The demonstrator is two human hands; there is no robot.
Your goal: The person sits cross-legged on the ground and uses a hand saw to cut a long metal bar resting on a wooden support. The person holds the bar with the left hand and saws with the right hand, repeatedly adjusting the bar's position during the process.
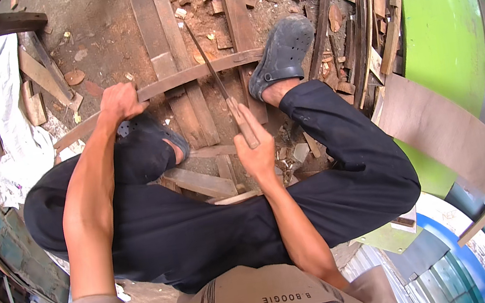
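Note:
A long, narrow brown wooden strip [193,74] runs left to right across other boards, looking curved in the wide view. My left hand [120,101] is closed around it left of the middle. My right shoe [287,51] touches its right end. In my right hand [258,152] is the wooden handle [244,127] of a long-bladed hand tool. Its thin dark blade [208,62] points away from me and crosses the strip between my left hand and that shoe. The blade appears nearly edge-on, so its teeth or cutting edge cannot be made out.
Boards [189,106] lie on the dirt beneath the strip. Wood offcuts and long slats [356,34] are piled at the right, beside a bright green panel [438,15]. White sheeting [3,105] lies at the left. My left shoe [155,133] is partly hidden below my left hand.

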